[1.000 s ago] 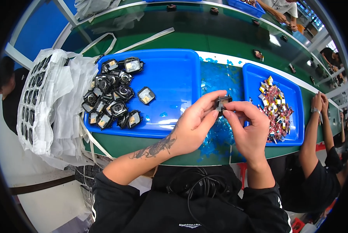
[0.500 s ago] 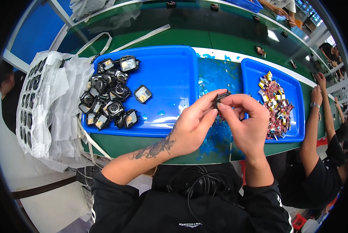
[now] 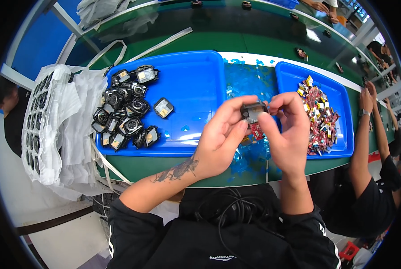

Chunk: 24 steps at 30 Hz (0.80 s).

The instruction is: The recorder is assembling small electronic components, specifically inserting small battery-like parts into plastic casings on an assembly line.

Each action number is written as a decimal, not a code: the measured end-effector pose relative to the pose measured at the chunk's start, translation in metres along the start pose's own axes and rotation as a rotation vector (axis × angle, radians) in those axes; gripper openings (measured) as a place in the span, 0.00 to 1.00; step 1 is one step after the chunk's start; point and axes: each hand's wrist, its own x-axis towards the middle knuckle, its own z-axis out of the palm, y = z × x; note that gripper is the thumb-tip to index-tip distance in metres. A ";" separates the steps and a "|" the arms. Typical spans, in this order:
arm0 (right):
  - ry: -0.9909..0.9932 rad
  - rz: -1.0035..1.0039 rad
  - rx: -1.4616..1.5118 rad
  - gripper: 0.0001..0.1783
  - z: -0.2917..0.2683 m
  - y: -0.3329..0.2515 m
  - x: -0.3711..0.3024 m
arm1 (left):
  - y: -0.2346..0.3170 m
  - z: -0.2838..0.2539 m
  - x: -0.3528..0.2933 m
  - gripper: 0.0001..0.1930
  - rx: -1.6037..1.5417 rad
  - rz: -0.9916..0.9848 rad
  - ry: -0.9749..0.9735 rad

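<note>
In front of me I hold a small dark square watch case [image 3: 250, 112] between both hands, its flat face tilted up toward me. My left hand [image 3: 219, 142] grips its left side, with the thumb below and the fingers along the top. At its right edge, the thumb and fingers of my right hand [image 3: 289, 134] pinch close; the exact contact is partly hidden. A small red flexible circuit piece [image 3: 256, 131] shows just below the case, between my thumbs. Left of my hands, several black watch cases [image 3: 131, 124] lie heaped in a blue tray [image 3: 194, 96].
Another blue tray [image 3: 347, 134] at right holds a pile of red, white and yellow small parts [image 3: 319, 121]. Blue film scraps [image 3: 250, 83] litter the green bench between the trays. Stacked white trays of watch cases [image 3: 41, 121] stand at left. Co-workers' arms [image 3: 359, 148] reach in at right.
The watch case has turned from edge-on to show its flat face, and the red piece below has come into clearer view. My right fingers have shifted to its right edge.
</note>
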 end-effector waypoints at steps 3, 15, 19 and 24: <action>-0.068 0.139 0.084 0.11 -0.011 -0.007 -0.014 | 0.002 0.001 0.002 0.24 -0.131 -0.005 0.069; -0.267 0.250 0.180 0.06 -0.029 -0.007 -0.014 | 0.015 -0.013 0.003 0.14 0.771 0.200 -0.039; -0.243 0.234 0.260 0.07 -0.030 -0.004 -0.016 | 0.018 -0.009 0.002 0.10 0.404 -0.171 -0.007; -0.156 0.056 -0.108 0.10 -0.020 -0.005 -0.024 | 0.009 -0.008 0.001 0.16 0.195 -0.249 -0.038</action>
